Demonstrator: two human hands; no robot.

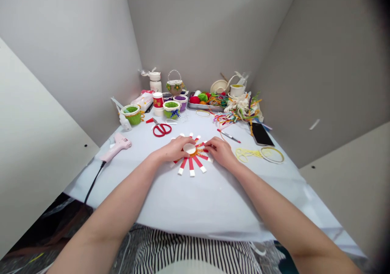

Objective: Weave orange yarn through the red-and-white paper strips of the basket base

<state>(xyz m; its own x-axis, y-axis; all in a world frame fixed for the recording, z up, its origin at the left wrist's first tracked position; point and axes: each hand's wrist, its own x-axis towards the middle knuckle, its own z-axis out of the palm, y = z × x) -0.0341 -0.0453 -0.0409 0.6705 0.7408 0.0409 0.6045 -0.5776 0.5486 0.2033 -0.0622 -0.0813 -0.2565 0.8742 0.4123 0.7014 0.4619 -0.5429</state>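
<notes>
From the head camera, the person's left hand and right hand rest on a white table cover, close together and reaching in from either side. Between the fingers lies the task piece, a paper sunburst: red-and-white strips radiate from a white disc, with orange and yellow cord wound around the strips near the centre. The left fingers curve over the disc's left edge, and the right fingertips sit on the strips just right of it. Both hands are curled and touching the piece, but I cannot tell whether they are actually gripping it.

Beyond the left fingers lie red-handled scissors, with small green-lined woven baskets further on. Well left of the left hand sits a pink hot glue gun, its black cord trailing off the table edge. Beyond the right fingers lies a slim pen. Further right are a black smartphone, loose yellow cord and a cord-wrapped hoop. A metal tray of yarn balls stands at the far end of the table.
</notes>
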